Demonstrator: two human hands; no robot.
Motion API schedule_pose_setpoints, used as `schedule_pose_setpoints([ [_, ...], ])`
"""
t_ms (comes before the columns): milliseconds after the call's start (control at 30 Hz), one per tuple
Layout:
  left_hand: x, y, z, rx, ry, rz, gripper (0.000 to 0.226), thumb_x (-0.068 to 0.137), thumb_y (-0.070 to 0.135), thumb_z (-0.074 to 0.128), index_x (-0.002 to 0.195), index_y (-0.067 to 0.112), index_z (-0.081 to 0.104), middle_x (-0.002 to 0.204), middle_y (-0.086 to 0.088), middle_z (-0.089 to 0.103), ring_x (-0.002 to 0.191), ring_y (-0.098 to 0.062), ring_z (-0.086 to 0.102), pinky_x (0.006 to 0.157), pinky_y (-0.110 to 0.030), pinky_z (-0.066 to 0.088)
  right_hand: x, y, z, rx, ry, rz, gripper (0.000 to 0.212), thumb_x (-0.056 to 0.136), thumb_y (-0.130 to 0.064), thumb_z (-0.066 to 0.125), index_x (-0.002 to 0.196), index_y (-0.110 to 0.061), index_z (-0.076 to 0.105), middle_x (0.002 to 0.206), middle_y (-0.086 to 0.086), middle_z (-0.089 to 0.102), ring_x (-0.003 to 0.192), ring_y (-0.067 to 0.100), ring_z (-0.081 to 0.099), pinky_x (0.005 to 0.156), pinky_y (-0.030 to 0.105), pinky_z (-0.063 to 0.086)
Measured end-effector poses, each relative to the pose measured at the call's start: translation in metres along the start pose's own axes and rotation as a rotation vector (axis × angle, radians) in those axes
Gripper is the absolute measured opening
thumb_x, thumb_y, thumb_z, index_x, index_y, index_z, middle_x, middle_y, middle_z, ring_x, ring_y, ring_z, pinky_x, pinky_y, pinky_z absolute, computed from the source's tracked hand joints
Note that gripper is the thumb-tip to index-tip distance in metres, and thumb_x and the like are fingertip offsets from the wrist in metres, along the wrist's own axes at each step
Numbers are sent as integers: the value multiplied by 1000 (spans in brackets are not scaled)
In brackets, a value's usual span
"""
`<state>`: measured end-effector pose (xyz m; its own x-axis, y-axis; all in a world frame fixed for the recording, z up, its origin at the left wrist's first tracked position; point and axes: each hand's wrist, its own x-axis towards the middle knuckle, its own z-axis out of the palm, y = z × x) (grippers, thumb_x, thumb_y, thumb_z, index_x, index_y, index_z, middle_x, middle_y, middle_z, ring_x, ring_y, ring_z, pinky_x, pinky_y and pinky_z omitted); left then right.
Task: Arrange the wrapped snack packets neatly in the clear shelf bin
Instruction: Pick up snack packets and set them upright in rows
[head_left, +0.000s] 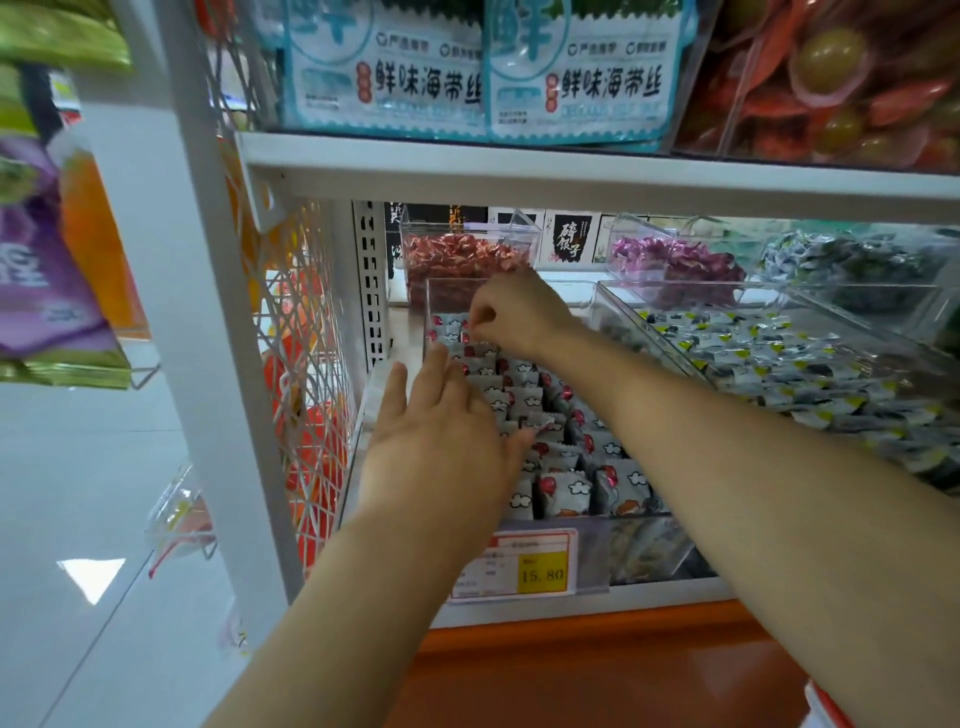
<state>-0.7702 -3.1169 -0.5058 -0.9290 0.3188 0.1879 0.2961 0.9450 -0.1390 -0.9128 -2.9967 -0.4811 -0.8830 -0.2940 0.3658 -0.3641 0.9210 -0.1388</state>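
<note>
A clear shelf bin (571, 285) on the lower shelf holds several grey wrapped snack packets (563, 491) with white clouds and red spots, standing in rows. My left hand (441, 436) lies flat with straight fingers over the left rows, its fingertips touching packets. My right hand (511, 312) reaches to the bin's far left corner, where its fingers pinch the top edge of a packet. The packets under both hands are hidden.
Another clear bin (769, 358) of grey-and-yellow packets sits to the right. Bins of red candies (462, 254) and purple candies (675, 262) stand behind. A yellow price tag (540, 574) hangs on the front. A white shelf (571, 166) runs close overhead. A white wire mesh panel (306, 364) closes the left side.
</note>
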Motion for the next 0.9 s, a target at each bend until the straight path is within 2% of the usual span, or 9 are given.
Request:
schedule_pose_setpoints([
  [67,-1,0,0,-20,12,-3,69,95,51,6,146,8,20,157,-9,7,144,-22,-14,116,-43,-8,-2,-1,-9,152,145,45,12,90,-14,58,92,-9,69,96,5,68,86,17,61,83,32,49],
  [133,-1,1,0,-31,23,-7,68,95,51,8,145,8,22,157,-9,9,144,-22,-12,116,-43,-8,-4,0,-16,185,188,55,13,91,-13,54,91,-8,66,95,5,66,84,17,59,74,26,44],
  [200,-1,2,-1,-46,33,-11,67,95,51,9,144,8,25,156,-9,12,144,-22,-11,116,-42,-8,-6,0,-16,125,126,21,15,91,-10,53,95,-8,67,100,5,66,89,18,59,75,25,41],
  [333,-1,2,-1,-101,38,-22,66,95,51,12,143,9,30,156,-8,15,144,-20,-9,116,-41,-6,-6,-1,-1,-6,-85,31,21,92,-14,55,109,-13,67,116,6,65,109,23,58,96,35,45],
  [433,-1,2,0,-75,19,-10,67,95,52,11,144,9,28,156,-9,14,144,-22,-10,115,-43,-5,-3,-2,11,-72,-119,91,16,89,-14,60,102,-16,69,118,8,61,114,26,50,95,38,44],
  [533,0,1,0,-64,15,7,67,95,53,11,142,10,32,155,-10,18,144,-23,-10,116,-44,-3,1,-2,12,-31,-117,94,10,86,-15,65,95,-16,69,115,8,63,110,25,54,93,37,45],
  [700,0,-2,1,-88,15,24,68,94,54,11,141,10,33,154,-9,20,144,-24,-10,117,-45,-1,-2,0,-7,306,35,108,8,87,-12,62,92,-8,67,95,3,65,74,5,53,75,22,44],
  [833,-1,-2,1,-159,91,9,61,96,50,19,139,12,37,153,-6,23,144,-20,-6,117,-43,-5,-23,1,-33,511,251,165,8,87,-6,60,93,-3,65,85,0,58,70,-3,48,55,2,37],
  [900,-2,1,1,-191,169,-16,52,98,44,25,137,14,39,153,-4,24,144,-19,-2,117,-43,-4,-44,4,-44,621,390,211,9,88,-4,59,93,0,65,89,4,60,72,0,53,55,2,41],
])
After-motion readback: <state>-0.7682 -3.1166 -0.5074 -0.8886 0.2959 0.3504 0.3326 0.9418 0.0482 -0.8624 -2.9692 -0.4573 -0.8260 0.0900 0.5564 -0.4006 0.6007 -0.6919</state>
